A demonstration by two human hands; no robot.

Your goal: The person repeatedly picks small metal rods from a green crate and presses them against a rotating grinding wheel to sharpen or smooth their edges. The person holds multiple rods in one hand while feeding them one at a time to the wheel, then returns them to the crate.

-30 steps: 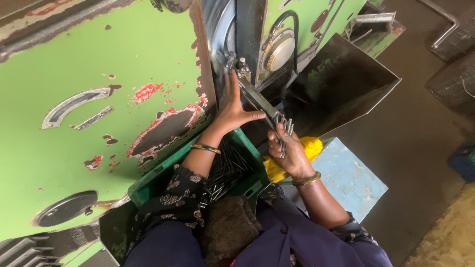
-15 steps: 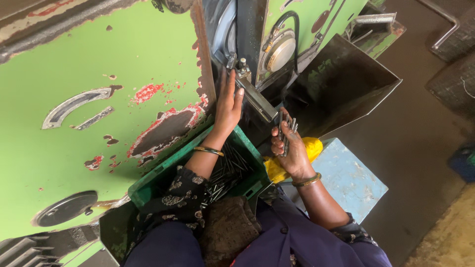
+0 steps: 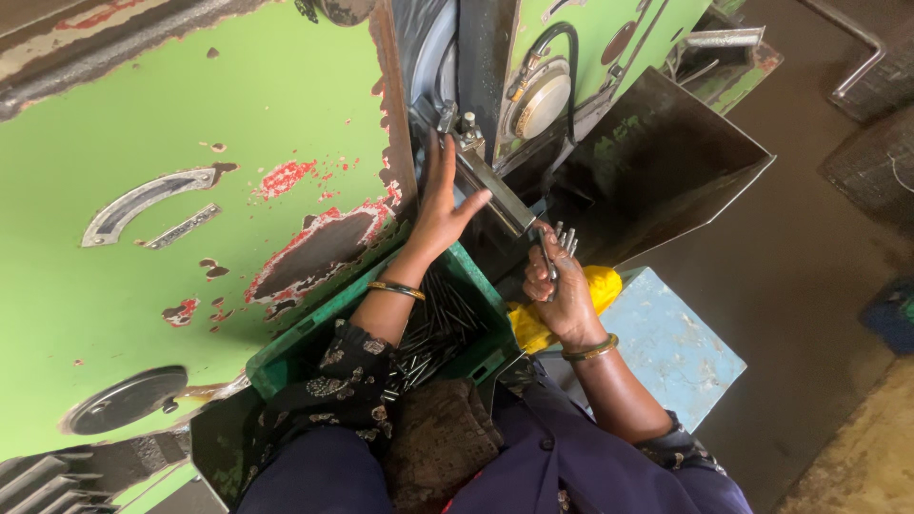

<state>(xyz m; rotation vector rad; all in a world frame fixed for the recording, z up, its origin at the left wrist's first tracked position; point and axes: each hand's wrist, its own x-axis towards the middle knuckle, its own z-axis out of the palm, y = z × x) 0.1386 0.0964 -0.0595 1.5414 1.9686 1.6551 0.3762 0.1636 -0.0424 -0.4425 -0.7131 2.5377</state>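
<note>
Now, metal pins [image 3: 564,238] clutched in right hand [image 3: 560,290] fingers

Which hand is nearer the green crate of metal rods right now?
Right. The right hand, gripping a few rods, hovers just beside the crate; the left hand is raised higher, resting against the machine's metal bar.

Yellow cloth [image 3: 590,290], pale blue box [image 3: 671,347], dark chute [image 3: 666,171].

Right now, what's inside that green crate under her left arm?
The green crate holds a loose heap of thin dark metal rods. The left forearm and patterned sleeve cover its middle, so the rest is hidden.
</note>
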